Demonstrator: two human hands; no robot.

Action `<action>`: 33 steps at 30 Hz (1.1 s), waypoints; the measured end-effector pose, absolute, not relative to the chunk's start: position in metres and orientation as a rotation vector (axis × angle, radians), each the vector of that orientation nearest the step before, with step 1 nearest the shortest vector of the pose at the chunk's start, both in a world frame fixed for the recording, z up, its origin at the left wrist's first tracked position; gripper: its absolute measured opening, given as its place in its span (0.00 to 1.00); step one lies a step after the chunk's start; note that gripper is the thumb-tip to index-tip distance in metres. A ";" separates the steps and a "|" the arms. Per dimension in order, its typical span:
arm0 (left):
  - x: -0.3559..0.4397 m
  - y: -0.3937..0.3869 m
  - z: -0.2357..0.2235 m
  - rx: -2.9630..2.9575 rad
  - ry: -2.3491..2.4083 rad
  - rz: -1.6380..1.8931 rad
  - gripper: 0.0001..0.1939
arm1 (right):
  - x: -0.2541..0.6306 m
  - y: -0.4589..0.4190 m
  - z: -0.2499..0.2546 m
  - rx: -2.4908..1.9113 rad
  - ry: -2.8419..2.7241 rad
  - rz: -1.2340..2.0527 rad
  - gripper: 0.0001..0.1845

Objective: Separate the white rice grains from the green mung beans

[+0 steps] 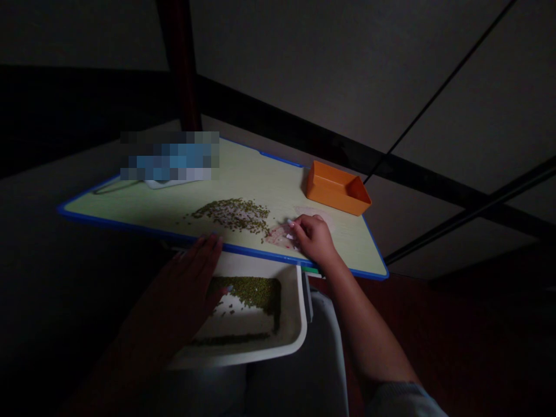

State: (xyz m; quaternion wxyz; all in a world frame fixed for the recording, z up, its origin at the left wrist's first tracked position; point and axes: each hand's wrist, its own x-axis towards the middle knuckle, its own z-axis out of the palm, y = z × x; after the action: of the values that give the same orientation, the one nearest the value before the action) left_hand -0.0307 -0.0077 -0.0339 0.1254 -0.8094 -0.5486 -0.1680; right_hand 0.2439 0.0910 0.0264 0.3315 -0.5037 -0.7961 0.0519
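My right hand (313,234) rests low over the pale tabletop (191,214), its thumb and fingers pinched together. What they hold, if anything, is too small to make out. Under its fingertips lies a pinkish patterned patch (278,237) with small white bits. Left of that is a loose heap of small green grains (237,215), perhaps mung beans, with a pale area showing among them. My left hand (197,269) reaches with outstretched fingers to the blue table edge, its thumb over a white drawer-like tray (299,330). More green grains (256,289) lie inside the tray.
An orange open box (332,194) stands at the table's back right. At the back left, a white-edged object (178,179) is mostly blurred out. A dark red post (180,63) rises behind the table, near pale wall panels (347,69).
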 end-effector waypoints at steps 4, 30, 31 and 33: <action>-0.031 -0.008 -0.034 -2.352 -1.597 -0.491 0.41 | 0.243 0.091 0.027 -1.307 -2.115 0.133 0.15; -0.027 -0.011 -0.030 -2.319 -1.582 -0.540 0.39 | 0.232 0.094 0.025 -1.368 -2.049 -0.063 0.15; -0.026 -0.012 -0.029 -2.319 -1.597 -0.539 0.38 | 0.232 0.093 0.025 -1.343 -2.042 -0.037 0.15; -0.025 -0.014 -0.027 -2.320 -1.615 -0.525 0.38 | 0.232 0.093 0.026 -1.278 -2.045 0.028 0.14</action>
State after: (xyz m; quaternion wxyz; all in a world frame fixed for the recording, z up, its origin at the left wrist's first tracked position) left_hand -0.0255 -0.0138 -0.0272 0.1326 -0.7998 -0.5568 -0.1810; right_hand 0.2322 0.0931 0.0257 0.3571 -0.4950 -0.7921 0.0109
